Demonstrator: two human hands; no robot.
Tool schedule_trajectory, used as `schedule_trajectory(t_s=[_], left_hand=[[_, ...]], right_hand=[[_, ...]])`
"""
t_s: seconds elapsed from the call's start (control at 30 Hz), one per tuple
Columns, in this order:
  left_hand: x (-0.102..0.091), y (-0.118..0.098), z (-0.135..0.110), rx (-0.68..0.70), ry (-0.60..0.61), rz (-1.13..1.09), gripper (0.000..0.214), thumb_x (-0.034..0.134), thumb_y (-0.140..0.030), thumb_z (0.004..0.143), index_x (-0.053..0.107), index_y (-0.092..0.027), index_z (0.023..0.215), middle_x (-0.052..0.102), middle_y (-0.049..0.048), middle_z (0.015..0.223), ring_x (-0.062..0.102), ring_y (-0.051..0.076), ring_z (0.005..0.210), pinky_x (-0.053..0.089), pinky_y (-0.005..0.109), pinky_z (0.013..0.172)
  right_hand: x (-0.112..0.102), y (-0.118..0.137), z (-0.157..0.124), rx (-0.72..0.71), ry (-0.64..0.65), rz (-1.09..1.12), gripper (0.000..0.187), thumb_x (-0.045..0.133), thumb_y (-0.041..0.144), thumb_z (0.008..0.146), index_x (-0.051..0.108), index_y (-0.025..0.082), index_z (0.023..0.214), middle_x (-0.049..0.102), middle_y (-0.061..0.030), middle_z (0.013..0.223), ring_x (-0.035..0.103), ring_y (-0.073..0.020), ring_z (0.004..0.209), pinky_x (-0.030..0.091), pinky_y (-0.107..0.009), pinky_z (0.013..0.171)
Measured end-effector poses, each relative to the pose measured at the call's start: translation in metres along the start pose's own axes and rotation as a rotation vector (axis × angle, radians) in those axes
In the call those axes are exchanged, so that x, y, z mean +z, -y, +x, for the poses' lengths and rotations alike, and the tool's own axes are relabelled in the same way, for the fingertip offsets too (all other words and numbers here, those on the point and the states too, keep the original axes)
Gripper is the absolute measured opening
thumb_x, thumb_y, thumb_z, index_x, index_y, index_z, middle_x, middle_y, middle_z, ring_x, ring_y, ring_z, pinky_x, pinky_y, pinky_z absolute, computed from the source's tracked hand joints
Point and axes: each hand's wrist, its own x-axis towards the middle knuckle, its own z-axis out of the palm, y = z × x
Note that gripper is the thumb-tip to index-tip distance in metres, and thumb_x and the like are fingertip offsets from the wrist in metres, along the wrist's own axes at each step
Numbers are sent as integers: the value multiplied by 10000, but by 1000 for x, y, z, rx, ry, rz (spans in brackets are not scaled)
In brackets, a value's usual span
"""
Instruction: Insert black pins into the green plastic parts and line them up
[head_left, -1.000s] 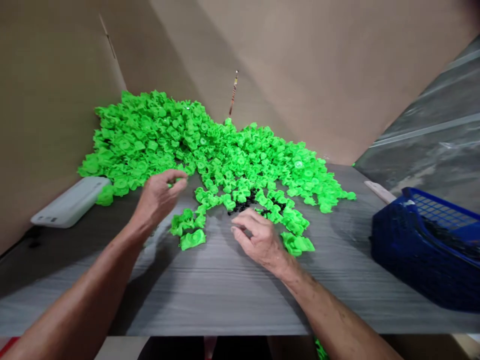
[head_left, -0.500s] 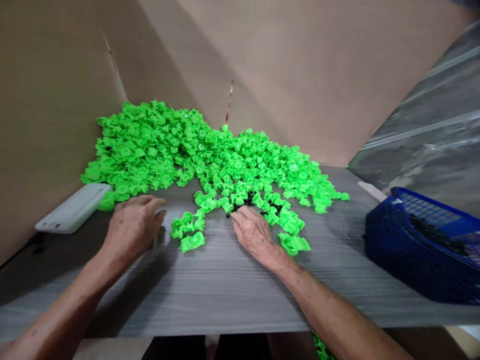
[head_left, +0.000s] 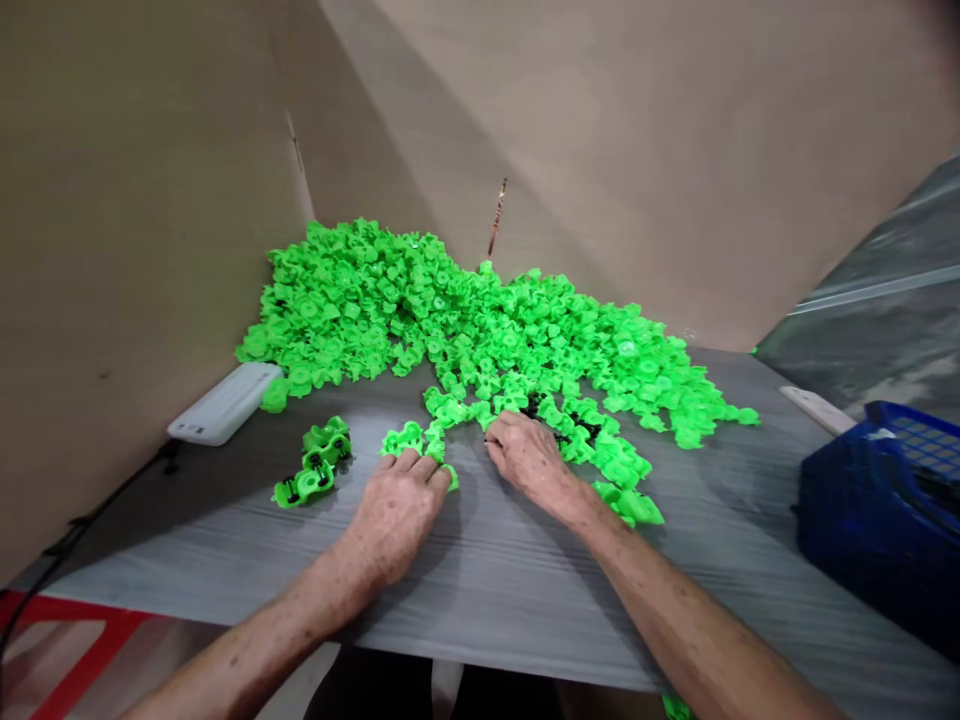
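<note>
A big heap of bright green plastic parts (head_left: 465, 320) covers the back of the grey table (head_left: 525, 590). My left hand (head_left: 397, 510) lies palm down, its fingers curled over a green part (head_left: 405, 440) at the heap's near edge. My right hand (head_left: 529, 455) rests with bent fingertips at a small patch of black pieces (head_left: 559, 420) among the green ones; what it holds, if anything, is hidden. Two green parts with black inserts (head_left: 311, 470) lie apart on the left.
A white flat device (head_left: 225, 403) with a cable lies at the left edge by the cardboard wall (head_left: 112, 250). A blue mesh basket (head_left: 885, 500) stands at the right. More cardboard (head_left: 637, 130) closes off the back.
My left hand has moved right, from near the white device to the green part by the heap's edge. Two assembled green parts now lie on the left. My right hand stays at the black pieces.
</note>
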Motion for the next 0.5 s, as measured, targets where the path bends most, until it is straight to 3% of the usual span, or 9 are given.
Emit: schedule_trajectory(t_s=[0.17,0.3,0.4,0.5], left_hand=[[-7,-6,14,-169,-72,-492,252,509,-166,836,605,-198,1067,670,92,1012,632,227,869,477,364,774],[-16,-1,40,-404,-138,-1265,327,605,-244,733,560,-188,1053,653,26,826,620,167,687,465,285,626],[-20,3,61,-546,-9,-1745,385,607,-253,698,557,-171,1070,636,17,757,610,148,570,426,248,514],[-20,5,73,-595,114,-1904,417,544,-191,713,554,-143,1127,667,71,765,590,141,505,406,232,457]], right_hand=[[3,0,2,17,-1,-12,170,517,135,868,676,161,813,666,-86,847,600,-195,816,372,-278,692],[5,1,5,20,6,7,172,517,99,843,679,145,881,689,-99,852,617,-202,787,374,-278,670],[7,-3,6,16,-9,57,214,500,53,824,675,131,921,694,-105,860,627,-203,788,388,-272,668],[7,-11,4,-1,-27,86,228,496,29,804,686,132,878,689,-104,857,631,-199,809,410,-263,692]])
